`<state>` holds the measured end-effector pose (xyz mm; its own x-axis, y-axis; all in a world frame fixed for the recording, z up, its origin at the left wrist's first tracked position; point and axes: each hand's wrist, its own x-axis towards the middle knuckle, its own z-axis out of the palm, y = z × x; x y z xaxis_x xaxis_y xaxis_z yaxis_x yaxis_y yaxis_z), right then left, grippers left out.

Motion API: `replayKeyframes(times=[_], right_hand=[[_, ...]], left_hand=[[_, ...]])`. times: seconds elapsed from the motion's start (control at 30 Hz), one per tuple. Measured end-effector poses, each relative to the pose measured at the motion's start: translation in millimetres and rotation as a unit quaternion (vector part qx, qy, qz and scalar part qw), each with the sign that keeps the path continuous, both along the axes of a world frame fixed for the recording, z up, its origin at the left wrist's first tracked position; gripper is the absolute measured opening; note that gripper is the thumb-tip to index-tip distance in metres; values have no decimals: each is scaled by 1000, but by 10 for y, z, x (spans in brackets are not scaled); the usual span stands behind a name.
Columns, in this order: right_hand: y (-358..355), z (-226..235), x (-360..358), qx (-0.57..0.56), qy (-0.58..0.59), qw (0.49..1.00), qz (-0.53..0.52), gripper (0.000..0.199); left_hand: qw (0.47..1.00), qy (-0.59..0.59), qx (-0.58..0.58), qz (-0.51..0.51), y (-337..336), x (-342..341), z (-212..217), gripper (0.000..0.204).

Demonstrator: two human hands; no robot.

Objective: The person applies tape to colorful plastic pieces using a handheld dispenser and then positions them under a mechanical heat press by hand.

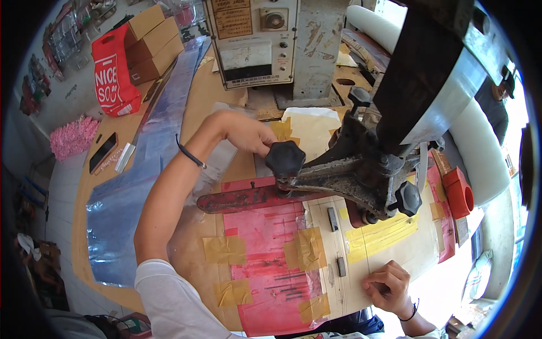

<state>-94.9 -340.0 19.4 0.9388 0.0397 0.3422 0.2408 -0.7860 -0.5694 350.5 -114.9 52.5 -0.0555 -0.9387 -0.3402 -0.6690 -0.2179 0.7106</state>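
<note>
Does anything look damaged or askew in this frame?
Yes. The red sheet looks worn, with dark streaks across it and tan tape patches stuck at uneven angles along its edges. Behind it, the machine's pale column has chipped paint.

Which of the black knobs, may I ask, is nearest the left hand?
The leftmost black knob, just beside the left hand; the other knobs sit farther right.
</note>
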Motion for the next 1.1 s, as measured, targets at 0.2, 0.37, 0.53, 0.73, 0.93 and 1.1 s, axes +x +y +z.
replayKeyframes(times=[0.2, 0.37, 0.53, 0.73, 0.93, 1.1], right_hand=[[-4, -21, -10, 0, -9, 1000, -20, 19], [81, 31, -18, 1, -29, 1000, -11, 18], [75, 44, -91, 22, -30, 999, -11, 16], [131, 229, -48, -96, -18, 995, 20, 39], [32, 72, -58, -166, -32, 985, 25, 56], [7, -108, -168, -177, -68, 981, 45, 57]], left_hand=[[998, 26, 57, -9, -38, -10, -6, 32], [998, 56, 11, 9, 38, -12, -3, 22], [986, -89, -87, 113, 145, -279, 677, 29], [840, -445, 197, 239, 831, -725, 1816, 30], [834, -389, 178, 349, 742, -2669, 1963, 36], [944, -244, -37, 217, 252, -4156, 891, 69]])
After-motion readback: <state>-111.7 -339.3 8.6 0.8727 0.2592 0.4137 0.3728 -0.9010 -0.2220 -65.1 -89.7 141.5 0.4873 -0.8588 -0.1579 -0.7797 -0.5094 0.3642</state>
